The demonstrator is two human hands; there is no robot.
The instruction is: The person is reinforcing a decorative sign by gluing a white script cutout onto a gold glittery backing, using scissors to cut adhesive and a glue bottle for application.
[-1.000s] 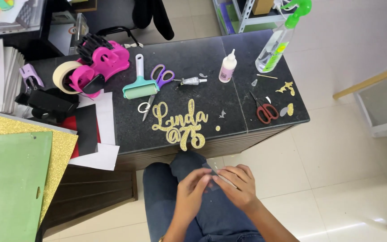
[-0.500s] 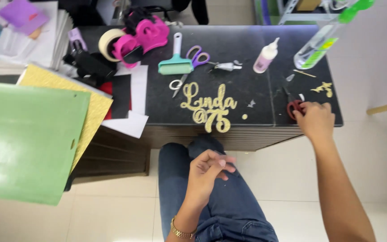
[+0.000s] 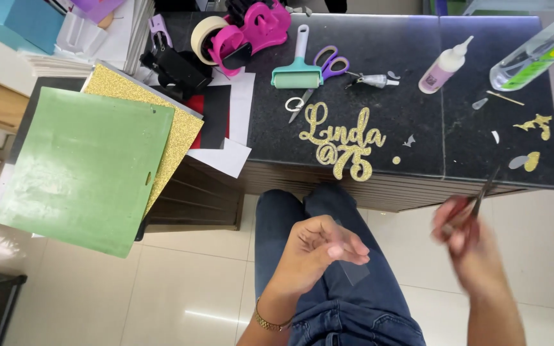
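Two hands: both over your lap.
Left hand (image 3: pixel 320 247): fingers pinch clear strip (image 3: pixel 354 269); hold it taut.
Right hand (image 3: pixel 466 234): fingers closed around scissors (image 3: pixel 482 192); steady them, they're blurred.

On your black speckled desk (image 3: pixel 469 138) the script cutout (image 3: pixel 343 142) glitters gold; above it lie a teal roller (image 3: pixel 297 72) and purple-handled scissors (image 3: pixel 328 66), left of it a magenta tape dispenser (image 3: pixel 251 29), a gold glitter sheet (image 3: pixel 177 131) and a plain green mat (image 3: pixel 84 170).
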